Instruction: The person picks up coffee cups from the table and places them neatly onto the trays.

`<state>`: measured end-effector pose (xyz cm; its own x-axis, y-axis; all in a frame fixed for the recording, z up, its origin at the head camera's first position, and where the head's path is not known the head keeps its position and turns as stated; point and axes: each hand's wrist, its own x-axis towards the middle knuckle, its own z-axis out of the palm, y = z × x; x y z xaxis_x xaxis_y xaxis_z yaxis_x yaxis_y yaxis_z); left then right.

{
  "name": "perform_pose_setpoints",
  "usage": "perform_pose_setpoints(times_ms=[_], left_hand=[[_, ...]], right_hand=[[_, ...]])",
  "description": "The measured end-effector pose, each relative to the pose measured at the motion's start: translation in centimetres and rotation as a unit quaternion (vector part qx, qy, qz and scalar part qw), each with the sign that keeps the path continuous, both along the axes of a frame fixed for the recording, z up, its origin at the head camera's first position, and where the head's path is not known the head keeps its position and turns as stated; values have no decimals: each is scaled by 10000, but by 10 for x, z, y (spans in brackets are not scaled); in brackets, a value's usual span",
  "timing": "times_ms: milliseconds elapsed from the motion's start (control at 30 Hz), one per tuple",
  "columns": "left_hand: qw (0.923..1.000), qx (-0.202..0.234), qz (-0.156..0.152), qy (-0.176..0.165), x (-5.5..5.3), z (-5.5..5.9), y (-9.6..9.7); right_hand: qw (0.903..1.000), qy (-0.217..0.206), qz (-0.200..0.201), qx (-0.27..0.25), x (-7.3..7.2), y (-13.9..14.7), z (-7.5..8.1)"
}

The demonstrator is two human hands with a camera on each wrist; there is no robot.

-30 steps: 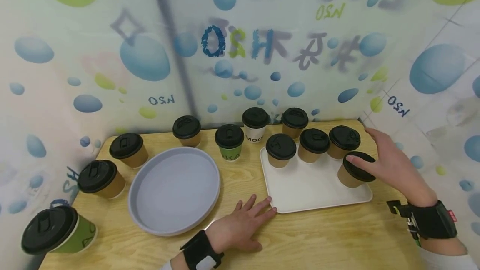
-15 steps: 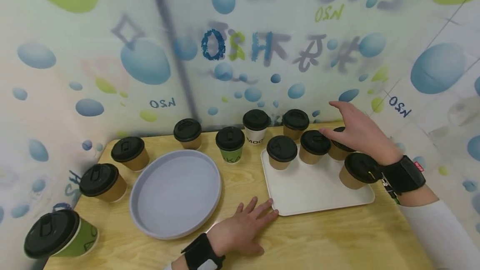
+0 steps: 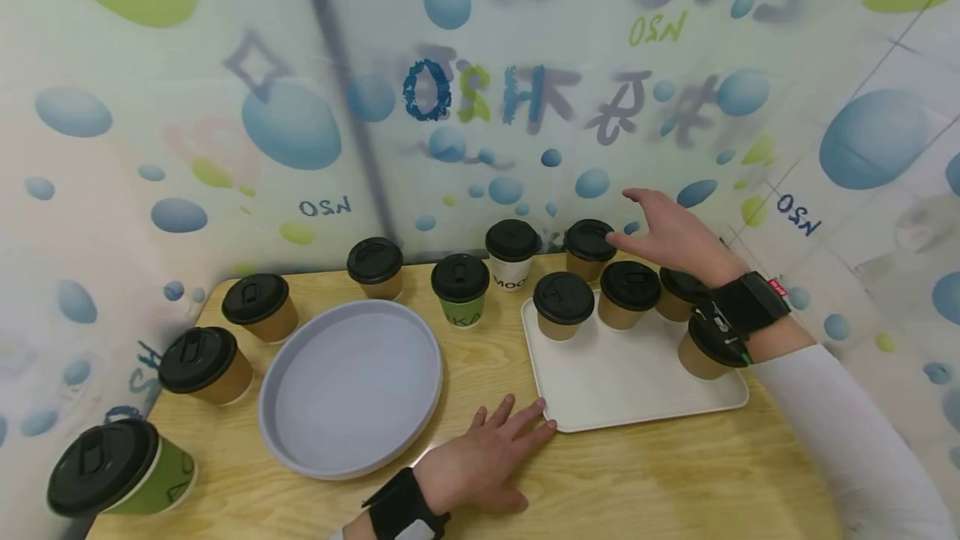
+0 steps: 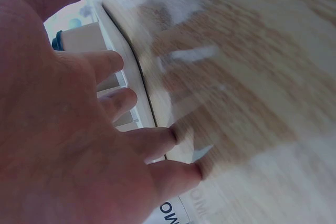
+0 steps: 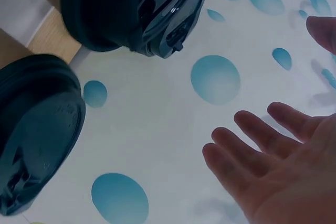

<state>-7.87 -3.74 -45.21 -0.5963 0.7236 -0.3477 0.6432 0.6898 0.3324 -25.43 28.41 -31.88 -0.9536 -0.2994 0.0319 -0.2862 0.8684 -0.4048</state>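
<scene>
My right hand (image 3: 671,236) hovers over the back right of the table, thumb tip right at the black lid of a brown paper coffee cup (image 3: 587,267) behind the tray. In the right wrist view its fingers (image 5: 252,156) are spread, with nothing between them and the thumb. My left hand (image 3: 480,458) lies spread on the table, fingertips at the near left corner of the white rectangular tray (image 3: 600,390). On that tray stand several lidded brown cups, including a front left cup (image 3: 561,307) and a right cup (image 3: 699,357) partly covered by my right wrist.
Left of the tray lies a round grey-blue tray (image 3: 348,390). Around it stand brown cups, a small green cup (image 3: 462,309) and a large green cup (image 3: 161,477). A white cup (image 3: 511,272) stands near the patterned wall curtain (image 3: 465,7) behind the table.
My right hand has left the right cup on the white tray and moved left and back, over the other cups, to the brown cup behind the tray. My left hand stays put.
</scene>
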Motion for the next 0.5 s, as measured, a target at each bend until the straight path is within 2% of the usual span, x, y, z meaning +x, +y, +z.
perform_pose_setpoints(times_ms=[500], left_hand=[[9999,-132,-29,3,0,0,0]], right_hand=[[9994,-313,90,-71,-38,-17,-11]])
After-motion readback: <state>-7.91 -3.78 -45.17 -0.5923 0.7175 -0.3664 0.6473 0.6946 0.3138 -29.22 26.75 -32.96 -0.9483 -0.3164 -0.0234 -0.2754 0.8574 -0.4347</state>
